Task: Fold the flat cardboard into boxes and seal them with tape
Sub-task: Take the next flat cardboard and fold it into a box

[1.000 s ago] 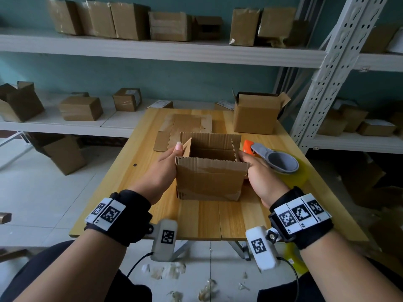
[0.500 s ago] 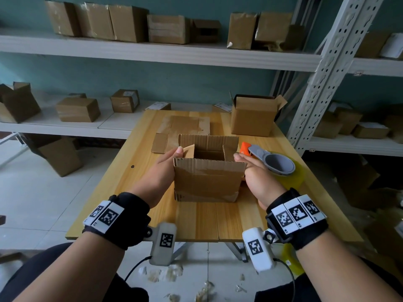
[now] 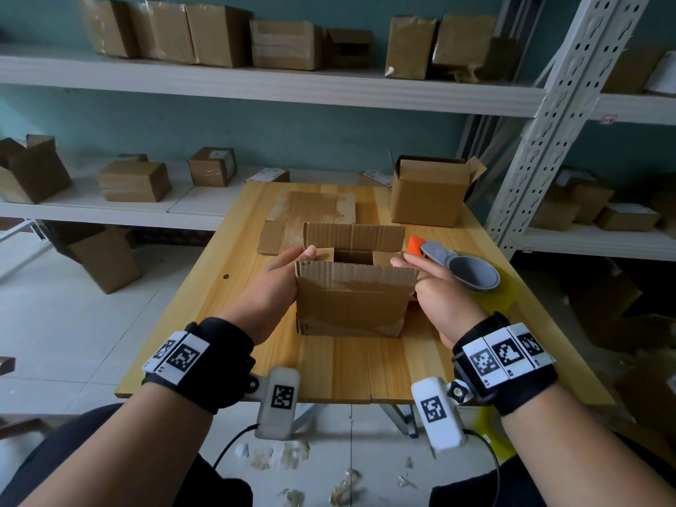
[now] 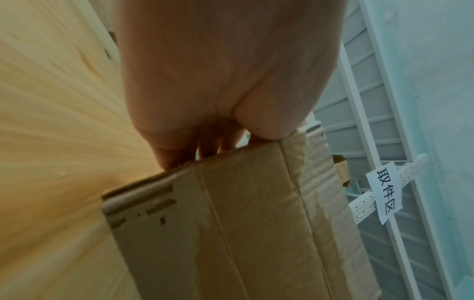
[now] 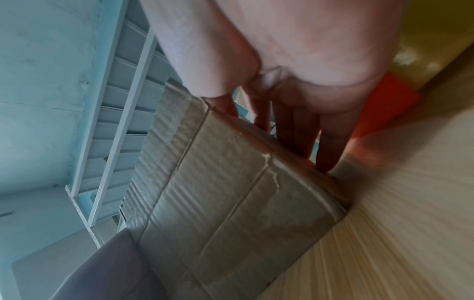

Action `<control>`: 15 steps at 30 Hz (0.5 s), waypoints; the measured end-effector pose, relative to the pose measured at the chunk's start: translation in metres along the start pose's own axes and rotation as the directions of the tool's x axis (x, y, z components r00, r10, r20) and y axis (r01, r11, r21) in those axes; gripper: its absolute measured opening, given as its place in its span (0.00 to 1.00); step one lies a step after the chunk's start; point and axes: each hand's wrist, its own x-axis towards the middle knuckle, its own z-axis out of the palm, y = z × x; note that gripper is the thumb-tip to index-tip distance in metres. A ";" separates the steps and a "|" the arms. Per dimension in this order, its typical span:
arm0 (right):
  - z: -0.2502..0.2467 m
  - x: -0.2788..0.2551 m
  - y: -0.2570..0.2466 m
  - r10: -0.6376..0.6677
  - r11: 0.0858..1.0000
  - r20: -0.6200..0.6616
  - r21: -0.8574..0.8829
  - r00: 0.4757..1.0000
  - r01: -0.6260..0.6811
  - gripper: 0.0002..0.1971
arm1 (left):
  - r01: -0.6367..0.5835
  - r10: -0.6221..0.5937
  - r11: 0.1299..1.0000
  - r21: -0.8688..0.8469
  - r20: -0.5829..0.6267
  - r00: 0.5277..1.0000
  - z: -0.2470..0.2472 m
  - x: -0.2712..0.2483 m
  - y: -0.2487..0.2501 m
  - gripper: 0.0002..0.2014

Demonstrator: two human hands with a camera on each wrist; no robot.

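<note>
A small brown cardboard box [image 3: 351, 301] stands on the wooden table [image 3: 340, 367], top open. Its near and far long flaps stand upright. My left hand [image 3: 272, 283] lies against the box's left side, thumb pressing the left short flap inward. My right hand [image 3: 437, 290] lies against the right side, thumb on the right short flap. In the left wrist view the fingers [image 4: 177, 154] run straight along the box [image 4: 243, 223]. The right wrist view shows straight fingers [image 5: 330, 146] down the box [image 5: 231, 203] wall. A tape dispenser [image 3: 464, 268], grey with an orange end, lies just right of the box.
Flat cardboard [image 3: 311, 214] lies on the table behind the box. An open box [image 3: 428, 192] stands at the back right corner. White shelves [image 3: 256, 82] with several boxes line the wall; a perforated rack post [image 3: 556, 115] rises at right. Scraps litter the floor.
Both short side flaps have gone from upright to folded inward over the opening, with my thumbs following them in. The box stays in place.
</note>
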 end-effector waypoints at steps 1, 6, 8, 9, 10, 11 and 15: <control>-0.002 0.002 0.003 0.014 1.000 0.005 0.006 1.000 -0.014 0.24 | 0.005 -0.005 1.000 -0.003 0.004 1.000 0.000 0.000 0.000 0.06; -0.002 0.002 0.004 0.016 1.000 -0.018 0.013 1.000 -0.016 0.25 | -0.012 0.012 1.000 -0.014 0.009 1.000 0.000 -0.002 0.002 0.09; -0.002 0.002 0.006 0.016 1.000 -0.012 -0.005 1.000 -0.016 0.26 | -0.022 0.022 1.000 -0.013 0.012 1.000 0.000 -0.003 0.002 0.10; -0.002 0.003 0.005 0.016 1.000 -0.018 -0.011 1.000 -0.017 0.26 | -0.029 0.029 1.000 -0.001 0.017 0.999 -0.001 -0.003 0.001 0.10; -0.002 0.002 0.005 0.023 1.000 -0.027 -0.020 0.999 -0.023 0.26 | -0.037 0.037 0.999 0.009 0.030 0.999 -0.001 -0.003 0.000 0.13; -0.003 0.003 0.006 0.027 0.999 -0.032 -0.030 0.999 -0.028 0.26 | -0.047 0.046 0.999 0.016 0.042 0.998 -0.001 -0.003 -0.001 0.20; -0.002 0.004 0.006 0.009 1.000 -0.029 0.010 1.000 -0.008 0.23 | -0.075 0.074 0.997 0.016 0.062 0.995 -0.005 0.001 -0.007 0.43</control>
